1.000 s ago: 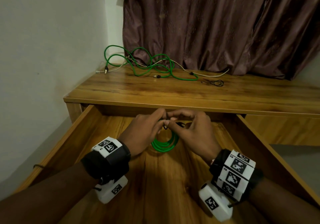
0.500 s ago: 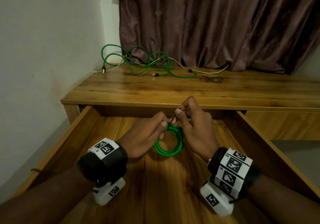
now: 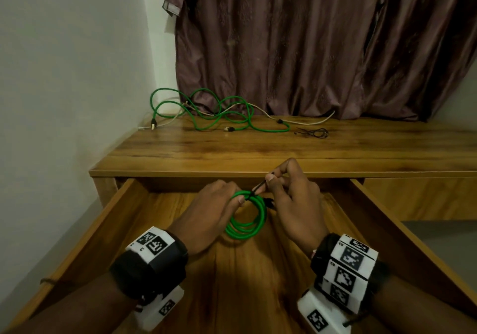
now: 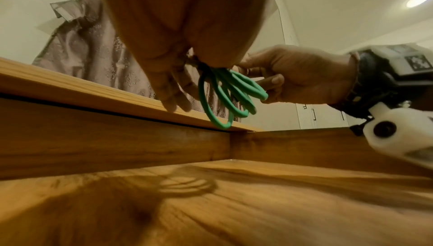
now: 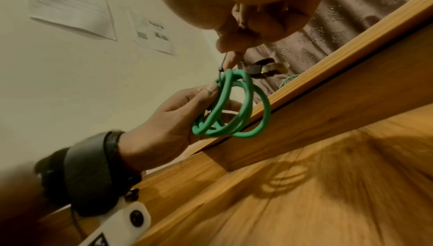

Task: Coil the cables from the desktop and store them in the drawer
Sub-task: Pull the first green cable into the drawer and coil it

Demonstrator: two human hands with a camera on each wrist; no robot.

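Note:
A small coil of green cable [image 3: 247,226] hangs over the open wooden drawer [image 3: 85,235]. My left hand [image 3: 241,199] pinches the coil at its top, thumb in front. My right hand [image 3: 269,177] pinches a thin black tie [image 3: 259,187] that wraps the coil's top and runs up and right, taut. The cable's dark plug [image 3: 269,202] sticks out beside my right hand. In the right wrist view the black tie [image 5: 222,65] runs from the coil [image 5: 234,109] up to my fingertips. The left wrist view shows the coil [image 4: 225,102] dangling between both hands.
On the desktop [image 3: 258,150], at the back by the curtain [image 3: 309,49], lie a loose green cable [image 3: 206,116], a white cable [image 3: 304,122] and a small black tie [image 3: 312,133]. A wall stands to the left. The drawer floor [image 3: 232,282] below the coil is bare wood.
My right hand has risen and drawn the black tie out up and to the right. The coil now shows more fully below my hands.

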